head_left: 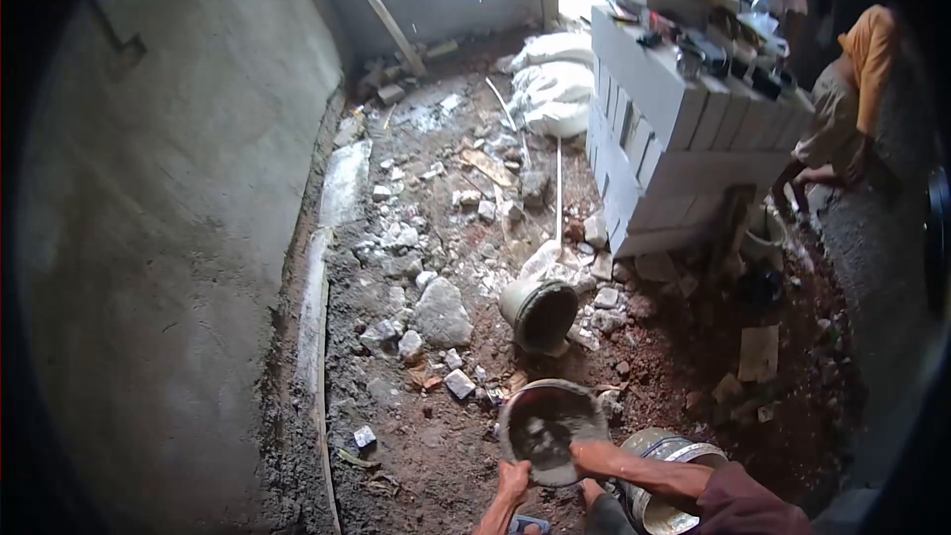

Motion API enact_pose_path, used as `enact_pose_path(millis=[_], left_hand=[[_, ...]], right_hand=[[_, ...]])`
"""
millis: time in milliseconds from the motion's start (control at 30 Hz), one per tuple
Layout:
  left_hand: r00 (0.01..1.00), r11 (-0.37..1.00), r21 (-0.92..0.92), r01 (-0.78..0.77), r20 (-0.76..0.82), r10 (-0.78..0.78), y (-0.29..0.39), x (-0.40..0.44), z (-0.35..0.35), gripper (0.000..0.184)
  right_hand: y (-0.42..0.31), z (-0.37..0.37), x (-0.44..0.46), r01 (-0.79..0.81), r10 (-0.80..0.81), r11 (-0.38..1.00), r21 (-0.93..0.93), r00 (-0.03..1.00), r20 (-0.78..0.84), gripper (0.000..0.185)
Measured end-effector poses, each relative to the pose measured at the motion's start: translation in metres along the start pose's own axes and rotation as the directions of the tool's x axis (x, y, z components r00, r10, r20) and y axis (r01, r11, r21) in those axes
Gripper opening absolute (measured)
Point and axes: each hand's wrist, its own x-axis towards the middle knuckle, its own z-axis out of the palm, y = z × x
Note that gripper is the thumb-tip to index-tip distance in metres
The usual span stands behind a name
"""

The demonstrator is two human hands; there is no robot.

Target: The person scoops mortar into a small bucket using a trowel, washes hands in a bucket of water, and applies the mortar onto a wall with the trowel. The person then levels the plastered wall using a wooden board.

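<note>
A bucket (508,428) tilts towards me at the bottom centre, with wet grey mortar (540,441) inside. My left hand (513,483) is closed on its near left rim. Across the near right part of the bucket's mouth lies my right hand (592,458), fingers curled; a grey blur beside it hides what it holds, if anything. Just beyond, a second bucket (520,302) lies on its side with a dark mouth. To the right of my right forearm, a mortar-smeared pale bucket (659,446) is partly covered by my arm and sleeve.
Rubble and broken stones (443,312) cover the dirt floor. A plastered wall (188,238) rises at left, with a board (317,307) along its foot. Stacked pale blocks (644,154) bear tools. White sacks (555,89) lie behind. A person (842,99) bends at right; another stands behind the blocks.
</note>
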Motion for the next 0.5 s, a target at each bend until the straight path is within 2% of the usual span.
enact_pose_path(millis=[67, 133, 167, 200, 233, 267, 300, 333, 400, 467, 500], left_hand=[[1.000, 0.972, 0.237, -0.002, -0.024, 0.008, 0.047, -0.039, -0.044, 0.017], [0.996, 0.948, 0.319, 0.008, -0.088, 0.021, 0.045, -0.056, -0.086, 0.013], [0.995, 0.985, 0.162, 0.053, -0.092, -0.039, 0.060, -0.075, -0.100, 0.012], [0.989, 0.994, 0.000, 0.111, -0.097, -0.110, 0.072, -0.095, -0.114, 0.013], [0.992, 0.995, 0.001, 0.104, -0.068, -0.103, 0.073, -0.100, -0.127, 0.013], [0.986, 0.990, -0.061, 0.126, -0.102, -0.132, 0.066, -0.109, -0.145, 0.014], [0.976, 0.981, -0.123, 0.148, -0.143, -0.165, 0.061, -0.119, -0.162, 0.017], [0.976, 0.981, -0.128, 0.149, -0.141, -0.167, 0.068, -0.133, -0.175, 0.017], [0.978, 0.990, -0.102, 0.100, -0.171, -0.116, 0.088, -0.159, -0.200, 0.024], [0.956, 0.983, -0.134, 0.126, -0.250, -0.156, 0.088, -0.168, -0.230, 0.024], [0.926, 0.971, -0.165, 0.171, -0.311, -0.216, 0.083, -0.177, -0.239, 0.025]], right_hand=[[-0.064, -0.040, -0.027, -0.013, 0.007, 0.998, 0.053, 0.992, 0.124, 0.026], [-0.103, -0.061, -0.047, 0.087, -0.086, 0.996, -0.001, 0.982, 0.168, 0.025], [-0.138, -0.095, -0.062, -0.032, 0.025, 0.998, 0.052, 0.991, 0.130, 0.024], [-0.150, -0.101, -0.061, 0.068, -0.066, 0.995, -0.076, 0.998, 0.026, 0.023], [-0.149, -0.091, -0.047, 0.126, -0.138, 0.985, -0.118, 0.985, -0.099, 0.021], [-0.153, -0.083, -0.026, 0.160, -0.188, 0.964, -0.210, 0.975, -0.120, 0.020], [-0.140, -0.047, 0.011, 0.240, -0.232, 0.964, 0.112, 0.970, -0.074, 0.017], [-0.168, -0.031, 0.016, 0.238, -0.232, 0.965, 0.109, 0.970, -0.071, 0.017], [-0.225, -0.008, 0.029, 0.327, -0.306, 0.924, -0.200, 0.943, 0.129, 0.013], [-0.257, 0.015, 0.023, 0.343, -0.319, 0.932, -0.115, 0.929, 0.188, 0.011], [-0.266, 0.024, 0.019, 0.462, -0.422, 0.865, -0.197, 0.881, 0.216, 0.011]])
